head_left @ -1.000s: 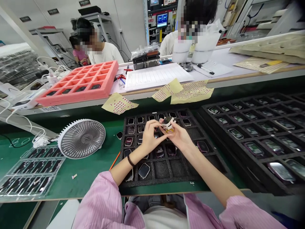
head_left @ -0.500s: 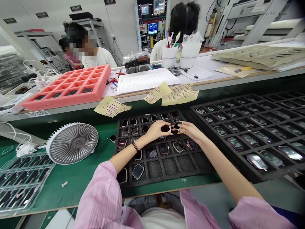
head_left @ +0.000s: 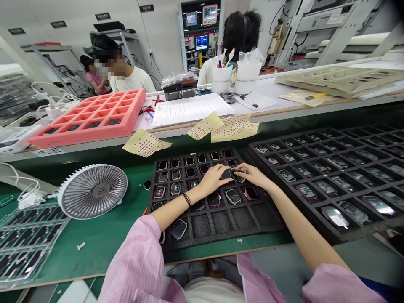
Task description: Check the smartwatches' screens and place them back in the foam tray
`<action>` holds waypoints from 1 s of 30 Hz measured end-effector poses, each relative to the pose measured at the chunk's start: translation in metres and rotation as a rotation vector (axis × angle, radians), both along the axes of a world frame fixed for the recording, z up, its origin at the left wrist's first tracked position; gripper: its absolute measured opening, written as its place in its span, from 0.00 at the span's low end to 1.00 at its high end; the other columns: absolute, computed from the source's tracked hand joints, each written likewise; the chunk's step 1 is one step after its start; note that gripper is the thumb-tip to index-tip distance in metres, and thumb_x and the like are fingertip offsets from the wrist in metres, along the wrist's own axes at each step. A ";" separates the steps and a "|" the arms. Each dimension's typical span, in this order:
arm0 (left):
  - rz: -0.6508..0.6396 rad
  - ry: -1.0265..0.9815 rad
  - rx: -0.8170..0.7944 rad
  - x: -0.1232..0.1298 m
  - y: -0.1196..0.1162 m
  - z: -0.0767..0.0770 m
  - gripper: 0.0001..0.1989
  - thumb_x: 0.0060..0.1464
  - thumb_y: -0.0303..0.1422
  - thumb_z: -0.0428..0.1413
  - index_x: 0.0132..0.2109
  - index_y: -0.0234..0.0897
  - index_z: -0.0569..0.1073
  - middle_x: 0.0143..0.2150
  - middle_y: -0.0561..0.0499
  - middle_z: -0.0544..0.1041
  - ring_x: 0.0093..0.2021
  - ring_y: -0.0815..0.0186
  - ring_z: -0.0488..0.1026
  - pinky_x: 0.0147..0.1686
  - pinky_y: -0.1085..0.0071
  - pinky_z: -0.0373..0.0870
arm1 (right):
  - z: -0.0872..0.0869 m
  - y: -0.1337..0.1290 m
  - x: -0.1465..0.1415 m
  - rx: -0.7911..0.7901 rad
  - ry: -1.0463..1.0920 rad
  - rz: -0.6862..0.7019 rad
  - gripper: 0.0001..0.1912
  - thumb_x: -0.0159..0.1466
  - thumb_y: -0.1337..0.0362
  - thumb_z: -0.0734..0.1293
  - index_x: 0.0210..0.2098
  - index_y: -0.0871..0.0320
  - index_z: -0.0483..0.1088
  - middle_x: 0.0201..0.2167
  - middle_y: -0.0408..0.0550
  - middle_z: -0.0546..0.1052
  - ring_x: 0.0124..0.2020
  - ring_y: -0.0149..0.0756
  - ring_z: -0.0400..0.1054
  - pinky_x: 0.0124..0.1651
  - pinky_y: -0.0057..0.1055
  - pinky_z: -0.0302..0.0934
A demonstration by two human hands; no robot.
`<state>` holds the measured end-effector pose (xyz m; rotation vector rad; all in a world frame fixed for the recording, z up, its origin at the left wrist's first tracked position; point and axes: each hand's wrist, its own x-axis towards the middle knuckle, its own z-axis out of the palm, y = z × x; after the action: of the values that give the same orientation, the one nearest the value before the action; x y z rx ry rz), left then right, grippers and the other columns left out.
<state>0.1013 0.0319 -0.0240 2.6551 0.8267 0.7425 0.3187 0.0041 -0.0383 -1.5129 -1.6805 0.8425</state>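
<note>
My left hand (head_left: 214, 179) lies over the black foam tray (head_left: 208, 224), its fingertips on a dark smartwatch body (head_left: 226, 174). My right hand (head_left: 253, 176) comes in from the right, fingertips on a second dark watch body (head_left: 239, 178). The two hands nearly meet above the tray's middle row. Several more watch bodies sit in the tray's cells, such as one (head_left: 232, 196) just below my hands. Fingers hide part of both held units. A dark bracelet circles my left wrist.
A second black tray (head_left: 315, 214) of watches lies to the right. To the left stand a white desk fan (head_left: 92, 191) and a clear plastic tray (head_left: 28, 240). Beyond lie dotted yellow sheets (head_left: 145, 143) and a pink foam tray (head_left: 132, 113). Co-workers (head_left: 131, 80) sit behind.
My hands have come down from holding the units up together and now lie flatter over the tray. The camera view has shifted slightly, moving the trays and fan leftward in the picture.
</note>
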 end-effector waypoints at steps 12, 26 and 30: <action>0.066 0.220 0.007 -0.005 -0.018 -0.016 0.19 0.64 0.39 0.49 0.58 0.41 0.71 0.65 0.42 0.65 0.65 0.56 0.59 0.61 0.53 0.58 | 0.000 -0.004 -0.012 0.257 -0.434 0.120 0.22 0.67 0.56 0.55 0.55 0.57 0.68 0.63 0.58 0.65 0.66 0.51 0.52 0.65 0.55 0.43; 0.707 0.550 -0.111 -0.202 -0.123 0.065 0.11 0.63 0.28 0.45 0.41 0.33 0.71 0.40 0.42 0.74 0.42 0.56 0.73 0.42 0.62 0.69 | 0.038 0.023 -0.087 0.424 -0.556 0.304 0.31 0.69 0.49 0.53 0.66 0.57 0.55 0.61 0.59 0.66 0.63 0.49 0.59 0.63 0.47 0.53; 0.959 0.557 -0.298 -0.251 -0.150 0.033 0.09 0.61 0.29 0.48 0.48 0.32 0.67 0.47 0.40 0.72 0.48 0.55 0.71 0.44 0.62 0.69 | 0.049 0.066 -0.203 0.395 -0.595 0.467 0.18 0.69 0.56 0.56 0.48 0.57 0.72 0.46 0.57 0.75 0.51 0.49 0.67 0.55 0.46 0.58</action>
<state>-0.1498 -0.1177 0.0089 2.0958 2.2088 -0.0203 0.1154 0.0700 0.0111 -1.1667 -2.5231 0.2378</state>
